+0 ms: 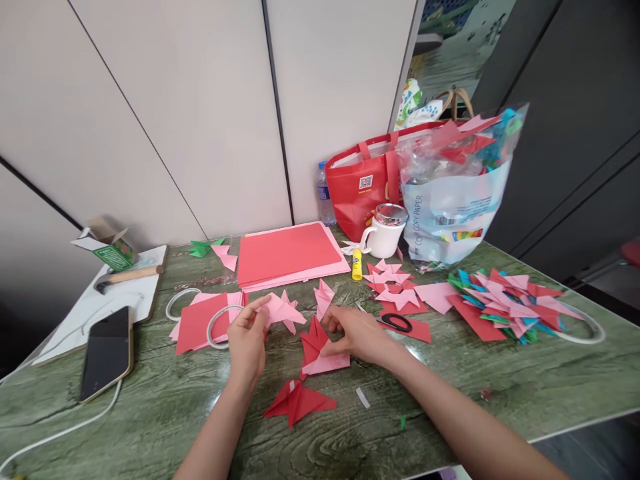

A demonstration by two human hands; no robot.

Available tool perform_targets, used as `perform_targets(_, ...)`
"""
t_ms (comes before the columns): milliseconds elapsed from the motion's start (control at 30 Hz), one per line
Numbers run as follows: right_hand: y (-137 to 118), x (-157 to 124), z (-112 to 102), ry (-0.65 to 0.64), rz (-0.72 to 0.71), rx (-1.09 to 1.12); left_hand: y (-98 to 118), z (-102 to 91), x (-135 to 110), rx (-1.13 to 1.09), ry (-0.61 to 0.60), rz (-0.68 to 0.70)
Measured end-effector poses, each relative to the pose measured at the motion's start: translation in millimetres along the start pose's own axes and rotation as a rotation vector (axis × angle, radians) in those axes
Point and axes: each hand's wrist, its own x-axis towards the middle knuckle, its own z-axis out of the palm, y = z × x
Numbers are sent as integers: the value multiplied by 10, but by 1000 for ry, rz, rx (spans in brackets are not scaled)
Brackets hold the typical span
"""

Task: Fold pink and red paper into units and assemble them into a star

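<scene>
My left hand (250, 337) is closed in a pinch on a pink folded paper piece (281, 309). Another pink folded piece lies just behind it, partly hidden. On the right, my right hand (356, 335) hovers low over a red folded paper piece (313, 341) and a pink folded flap (330, 364). Its fingers are curled but apart from the thumb, which lies against the pink flap; no grip shows. Nearer to me rests a red folded piece (299, 403). One more pink folded piece (324, 297) stands beyond my right fingertips.
Black-handled scissors (397, 323), a yellow glue stick (357, 265) and a white mug (385, 233) are at right. A colourful folded-paper pile (515, 300) lies farther right. Paper sheets (290, 252) lie behind. At left are tape rolls (217, 341), a phone (107, 353) and a hammer (131, 275).
</scene>
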Motion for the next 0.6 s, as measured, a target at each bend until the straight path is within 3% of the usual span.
perform_targets(167, -92, -23, 75, -25, 61, -53, -22, -16, -8, -16, -74, -40)
perform_targets(333, -5, 15, 74, -80, 110, 98, -24, -12, -19, 8, -121, -55)
perform_targets(600, 135, 49, -34, -202, 16, 319, 31, 4, -30, 34, -78, 7)
